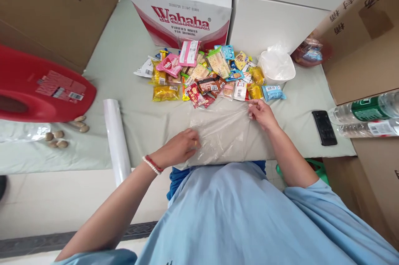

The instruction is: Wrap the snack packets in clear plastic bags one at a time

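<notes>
A clear plastic bag [224,132] lies flat on the grey-green tabletop [137,119] right in front of me. My left hand [181,148] presses on the bag's near left edge, fingers curled together. My right hand [262,113] pinches the bag's far right corner. Beyond the bag sits a heap of several small snack packets [205,76] in pink, yellow, blue and red wrappers.
A white roll [116,138] lies left of the bag. A red plastic item [40,90] and several nuts [57,134] are at far left. A white bowl [277,67], black phone [324,128] and water bottles [364,111] are right. A Wahaha box [181,11] and cartons stand behind.
</notes>
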The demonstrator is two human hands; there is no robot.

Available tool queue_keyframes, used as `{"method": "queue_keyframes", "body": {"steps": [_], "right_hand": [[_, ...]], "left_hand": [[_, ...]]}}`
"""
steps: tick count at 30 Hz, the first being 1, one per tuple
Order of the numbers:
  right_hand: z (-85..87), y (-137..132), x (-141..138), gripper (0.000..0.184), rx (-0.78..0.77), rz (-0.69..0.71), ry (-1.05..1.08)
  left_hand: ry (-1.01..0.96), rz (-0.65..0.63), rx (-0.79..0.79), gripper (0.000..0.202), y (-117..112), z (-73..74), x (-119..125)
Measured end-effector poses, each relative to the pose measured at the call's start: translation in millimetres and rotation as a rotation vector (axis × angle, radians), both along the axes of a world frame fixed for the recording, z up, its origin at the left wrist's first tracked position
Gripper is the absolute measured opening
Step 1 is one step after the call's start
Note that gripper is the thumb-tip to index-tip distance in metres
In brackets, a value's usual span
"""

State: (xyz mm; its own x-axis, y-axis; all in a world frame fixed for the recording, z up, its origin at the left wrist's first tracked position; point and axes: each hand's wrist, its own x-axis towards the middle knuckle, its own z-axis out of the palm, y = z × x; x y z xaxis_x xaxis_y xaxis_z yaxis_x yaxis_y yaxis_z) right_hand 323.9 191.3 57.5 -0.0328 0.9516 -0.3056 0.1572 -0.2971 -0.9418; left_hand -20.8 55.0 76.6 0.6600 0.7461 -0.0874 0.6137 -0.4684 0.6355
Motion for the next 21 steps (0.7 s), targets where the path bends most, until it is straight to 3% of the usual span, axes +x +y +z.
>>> {"method": "queue_keyframes", "body": {"steps": [2, 5, 8, 11, 16, 19, 21], "right_hand": [[0.4, -9, -2, 0.063, -0.06, -0.027, -0.038], [1.3, -31, -11, 0.09, -0.093, -0.005, -0.098], [1.1, -53, -14, 0.096, -0.087, 0.101, -0.04], [-0.2, -68, -1, 0.082, -0.111, 0.133, 0.019], [-0.9, -74, 46, 0.045, -0.117, 0.14, -0.149], [11.7, -56, 59, 0.03, 0.007, 0.206, -0.365], [26.3, -29, 48, 0.024, 0.175, 0.231, -0.476]], "left_hand": [[-0.035, 0.078, 0.046, 0.016, -7, 1.1, -1], [-0.024, 0.305, 0.168, 0.023, -14, 1.8, 17], [0.065, 0.503, 0.294, 0.032, -15, -5.7, 43], [0.209, 0.529, 0.314, 0.047, -15, -22.2, 53], [0.344, 0.531, 0.298, 0.062, -27, -44.0, 34], [0.357, 0.544, 0.314, 0.066, -37, -45.9, 28], [0.355, 0.559, 0.323, 0.067, -42, -45.3, 29]]}}
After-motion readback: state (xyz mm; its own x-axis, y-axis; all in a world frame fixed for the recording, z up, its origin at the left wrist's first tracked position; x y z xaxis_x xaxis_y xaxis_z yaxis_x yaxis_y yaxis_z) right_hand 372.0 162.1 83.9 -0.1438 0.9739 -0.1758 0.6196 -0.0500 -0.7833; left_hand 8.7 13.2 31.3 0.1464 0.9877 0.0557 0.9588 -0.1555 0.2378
